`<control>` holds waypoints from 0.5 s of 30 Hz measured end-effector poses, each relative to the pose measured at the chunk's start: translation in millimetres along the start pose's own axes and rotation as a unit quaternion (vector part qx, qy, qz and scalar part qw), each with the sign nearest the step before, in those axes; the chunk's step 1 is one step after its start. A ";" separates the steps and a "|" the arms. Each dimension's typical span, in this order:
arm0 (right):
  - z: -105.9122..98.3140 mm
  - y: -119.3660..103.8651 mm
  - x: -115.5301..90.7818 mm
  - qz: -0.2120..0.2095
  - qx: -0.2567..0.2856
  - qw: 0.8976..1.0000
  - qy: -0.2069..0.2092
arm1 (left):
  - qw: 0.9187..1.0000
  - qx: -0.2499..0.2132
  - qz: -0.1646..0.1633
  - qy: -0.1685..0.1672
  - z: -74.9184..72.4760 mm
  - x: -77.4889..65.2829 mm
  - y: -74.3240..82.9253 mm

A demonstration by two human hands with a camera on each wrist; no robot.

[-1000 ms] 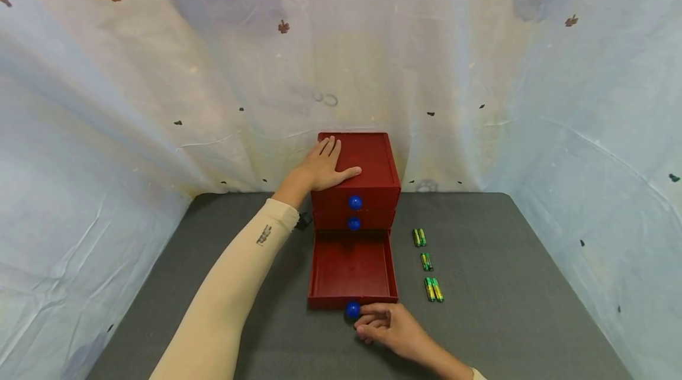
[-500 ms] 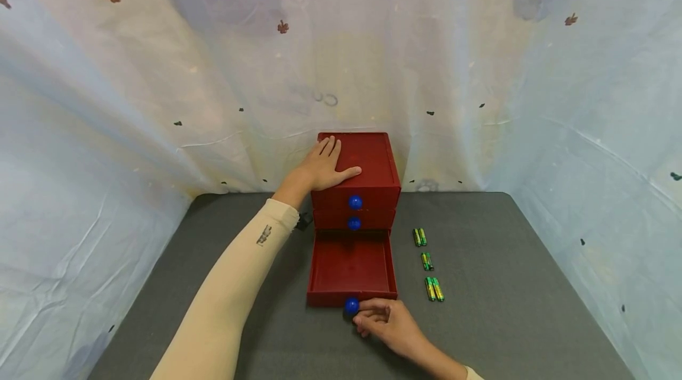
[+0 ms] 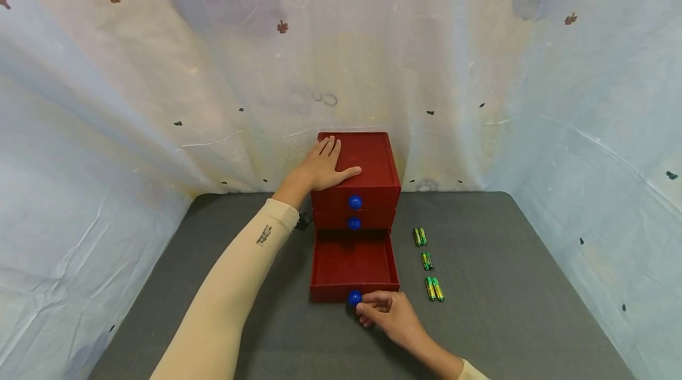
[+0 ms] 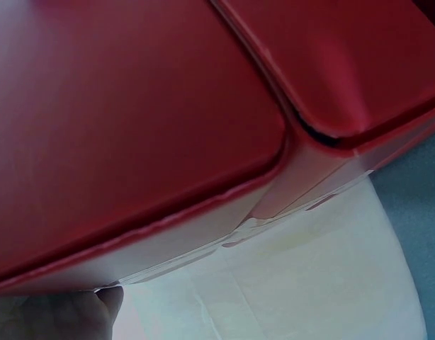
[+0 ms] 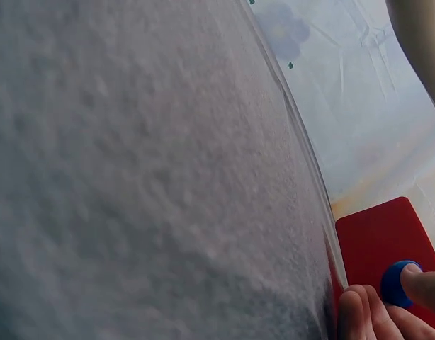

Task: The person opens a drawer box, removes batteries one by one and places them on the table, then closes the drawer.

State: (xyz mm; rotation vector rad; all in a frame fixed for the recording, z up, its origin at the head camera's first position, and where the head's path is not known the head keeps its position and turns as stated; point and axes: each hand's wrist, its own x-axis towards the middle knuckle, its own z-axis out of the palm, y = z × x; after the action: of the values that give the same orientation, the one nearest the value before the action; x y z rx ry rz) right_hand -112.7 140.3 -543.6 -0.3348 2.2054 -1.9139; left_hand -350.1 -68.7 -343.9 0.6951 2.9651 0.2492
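A red drawer chest [image 3: 367, 158] stands towards the back of the table. My left hand [image 3: 321, 168] rests on its top with fingers spread. The bottom drawer [image 3: 351, 258] is pulled out and its bare floor shows. At its front, my right hand [image 3: 391, 315] pinches the round blue knob [image 3: 354, 298]. In the right wrist view the thumb lies on that knob [image 5: 396, 283], with the other fingers curled close by. Two more blue knobs mark the upper drawers; the middle one [image 3: 354, 223] sits below the top one [image 3: 355, 202]. The left wrist view shows the chest's red surface [image 4: 132, 106] close up.
To the right of the chest, several green and yellow batteries lie in three pairs: a far pair [image 3: 420, 237], a middle pair [image 3: 427, 261] and a near pair [image 3: 434, 289]. A pale patterned curtain [image 3: 351, 60] hangs behind and beside the grey table [image 3: 495, 285].
The bottom drawer's front has slid slightly inward, towards the chest, and my right hand has moved with it on the knob. My left hand and the batteries have stayed put.
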 end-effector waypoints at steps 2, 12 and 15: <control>-0.3 -0.2 2.8 0.000 -0.006 1.000 0.004 | 1.000 0.000 0.000 -0.001 0.3 0.7 -0.3; -3.7 2.4 17.2 -0.008 -0.015 1.000 0.017 | 1.000 0.001 -0.015 -0.023 2.4 7.1 -1.2; -5.5 2.1 20.9 -0.015 -0.018 1.000 0.016 | 1.000 -0.003 -0.012 -0.020 0.6 4.0 -0.2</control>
State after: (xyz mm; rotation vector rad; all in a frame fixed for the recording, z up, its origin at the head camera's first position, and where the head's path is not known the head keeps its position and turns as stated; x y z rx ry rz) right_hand -134.4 139.5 -545.0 -0.3477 2.2703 -1.9112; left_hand -353.7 -67.0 -344.8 0.6567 2.9323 0.2395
